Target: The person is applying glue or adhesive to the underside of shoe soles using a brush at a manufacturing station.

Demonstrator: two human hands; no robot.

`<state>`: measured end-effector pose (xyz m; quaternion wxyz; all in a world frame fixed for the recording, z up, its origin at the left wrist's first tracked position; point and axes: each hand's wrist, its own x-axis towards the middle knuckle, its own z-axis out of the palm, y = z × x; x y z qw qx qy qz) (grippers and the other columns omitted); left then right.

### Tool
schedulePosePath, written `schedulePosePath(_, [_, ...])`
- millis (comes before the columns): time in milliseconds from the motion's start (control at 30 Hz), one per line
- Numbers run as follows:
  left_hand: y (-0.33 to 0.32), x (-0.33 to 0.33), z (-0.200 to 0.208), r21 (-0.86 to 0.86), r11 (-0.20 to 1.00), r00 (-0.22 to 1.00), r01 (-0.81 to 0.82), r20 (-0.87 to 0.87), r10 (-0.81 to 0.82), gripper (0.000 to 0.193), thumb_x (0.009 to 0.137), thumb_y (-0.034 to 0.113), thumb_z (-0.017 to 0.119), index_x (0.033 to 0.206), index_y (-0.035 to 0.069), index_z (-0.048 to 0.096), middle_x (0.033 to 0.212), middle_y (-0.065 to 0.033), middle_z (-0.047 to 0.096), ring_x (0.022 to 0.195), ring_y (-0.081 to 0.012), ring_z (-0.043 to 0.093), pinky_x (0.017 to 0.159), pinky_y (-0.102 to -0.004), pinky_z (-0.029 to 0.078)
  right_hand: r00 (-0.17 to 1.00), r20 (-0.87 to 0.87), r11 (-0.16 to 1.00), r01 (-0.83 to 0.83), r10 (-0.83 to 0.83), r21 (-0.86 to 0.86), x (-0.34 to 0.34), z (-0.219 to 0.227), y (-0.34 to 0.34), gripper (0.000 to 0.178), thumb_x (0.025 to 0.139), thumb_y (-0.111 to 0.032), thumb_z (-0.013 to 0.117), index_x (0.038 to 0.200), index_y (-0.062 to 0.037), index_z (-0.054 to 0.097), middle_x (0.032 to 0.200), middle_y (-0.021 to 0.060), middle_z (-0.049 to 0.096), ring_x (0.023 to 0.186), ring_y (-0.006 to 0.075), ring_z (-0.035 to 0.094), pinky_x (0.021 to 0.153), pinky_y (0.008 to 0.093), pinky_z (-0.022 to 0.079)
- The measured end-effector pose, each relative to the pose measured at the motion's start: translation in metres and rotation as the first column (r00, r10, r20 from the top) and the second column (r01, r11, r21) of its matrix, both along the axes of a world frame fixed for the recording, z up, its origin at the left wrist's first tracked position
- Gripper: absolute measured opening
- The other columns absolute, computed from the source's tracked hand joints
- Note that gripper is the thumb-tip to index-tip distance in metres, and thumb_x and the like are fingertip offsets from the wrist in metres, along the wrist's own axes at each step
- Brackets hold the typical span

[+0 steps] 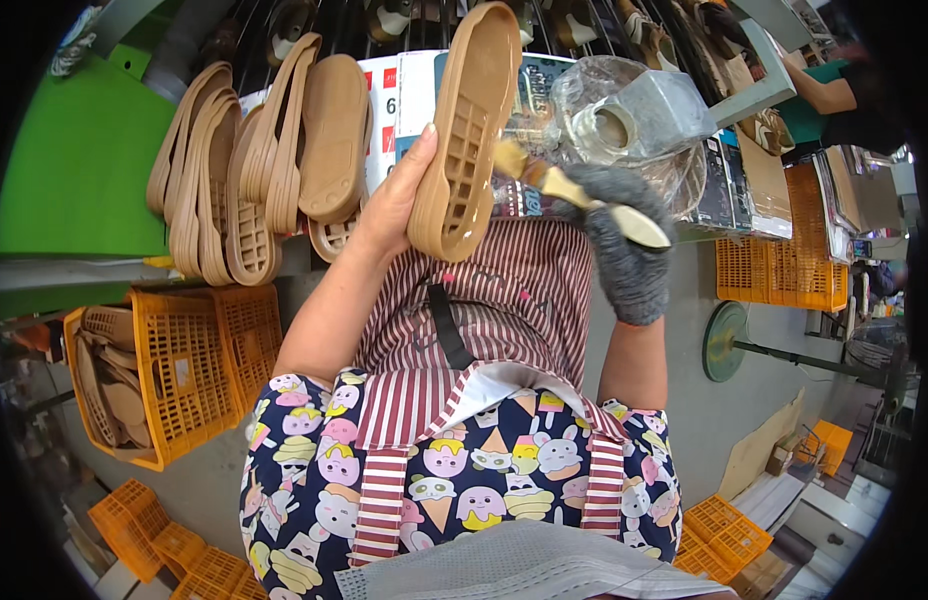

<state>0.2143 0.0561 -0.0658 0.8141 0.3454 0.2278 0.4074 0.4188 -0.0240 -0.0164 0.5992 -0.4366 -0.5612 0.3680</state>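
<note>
My bare left hand grips a tan shoe sole by its side, tilted up with its hollow inner face and grid of square pockets showing. The rim and inside of the sole look wet and shiny. A grey knitted glove covers my right hand, which is closed round the pale handle of a brush. The brush's yellowish bristles are at the sole's right edge; whether they touch it I cannot tell. Beyond that hand lies a grey, coated container with a round opening, on crumpled clear plastic.
Several tan soles stand and lie on the bench at the left, beside a green surface. An orange crate of soles sits below them. Shoes line a rack at the back. Another person's arm shows at the far right.
</note>
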Motion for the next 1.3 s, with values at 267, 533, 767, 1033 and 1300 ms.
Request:
schedulePosePath(267, [-0.003, -0.002, 0.0, 0.248, 0.967, 0.969, -0.054, -0.222, 0.111, 0.058, 0.095, 0.044, 0.033, 0.134, 0.001, 0.033, 0.114, -0.0113, 0.055, 0.101, -0.0139, 0.057, 0.084, -0.0245, 0.048, 0.984, 0.177, 0.992, -0.05, 0.029, 0.117, 0.002, -0.011, -0.002, 0.02, 0.075, 0.0, 0.069, 0.093, -0.0006, 0.061, 0.095, 0.0118, 0.065, 0.088, 0.0197, 0.062, 0.079, 0.0317, 0.05])
schedulePosePath(533, [-0.004, -0.005, -0.001, 0.279, 0.956, 0.958, -0.094, -0.235, 0.163, 0.062, 0.095, 0.046, 0.034, 0.137, 0.001, 0.029, 0.122, -0.0126, 0.05, 0.11, -0.0152, 0.05, 0.093, -0.0268, 0.041, 0.902, 0.422, 0.981, -0.153, 0.09, 0.118, 0.006, -0.018, -0.003, 0.026, 0.071, -0.002, 0.072, 0.096, -0.0045, 0.062, 0.093, 0.01, 0.065, 0.084, 0.0217, 0.063, 0.076, 0.0323, 0.05])
schedulePosePath(767, [-0.007, 0.0, 0.003, 0.227, 0.968, 0.971, -0.107, -0.183, 0.15, 0.063, 0.094, 0.046, 0.035, 0.137, 0.001, 0.028, 0.126, -0.0133, 0.047, 0.113, -0.0169, 0.049, 0.094, -0.0274, 0.04, 0.825, 0.563, 0.95, -0.204, 0.038, 0.235, -0.003, -0.011, 0.002, 0.027, 0.07, -0.003, 0.073, 0.095, -0.005, 0.063, 0.093, 0.0087, 0.065, 0.086, 0.0226, 0.063, 0.077, 0.0324, 0.05])
schedulePosePath(1033, [-0.003, -0.003, 0.0, 0.323, 0.94, 0.948, -0.11, -0.249, 0.197, 0.066, 0.093, 0.048, 0.035, 0.138, 0.001, 0.026, 0.129, -0.0151, 0.044, 0.118, -0.0193, 0.044, 0.099, -0.0291, 0.036, 0.894, 0.435, 0.979, -0.171, 0.109, 0.107, 0.005, -0.002, -0.01, 0.026, 0.071, -0.002, 0.072, 0.095, -0.0037, 0.063, 0.091, 0.0085, 0.065, 0.083, 0.0199, 0.063, 0.075, 0.0302, 0.05])
schedulePosePath(1300, [-0.001, -0.01, -0.006, 0.388, 0.911, 0.952, -0.141, -0.199, 0.232, 0.07, 0.089, 0.046, 0.049, 0.137, 0.0, 0.028, 0.128, -0.014, 0.045, 0.117, -0.0199, 0.045, 0.098, -0.0319, 0.036, 0.9, 0.424, 0.977, -0.169, 0.099, 0.13, 0.015, -0.005, -0.005, 0.02, 0.072, -0.002, 0.07, 0.09, -0.0029, 0.062, 0.09, 0.0094, 0.066, 0.082, 0.02, 0.063, 0.074, 0.0311, 0.051])
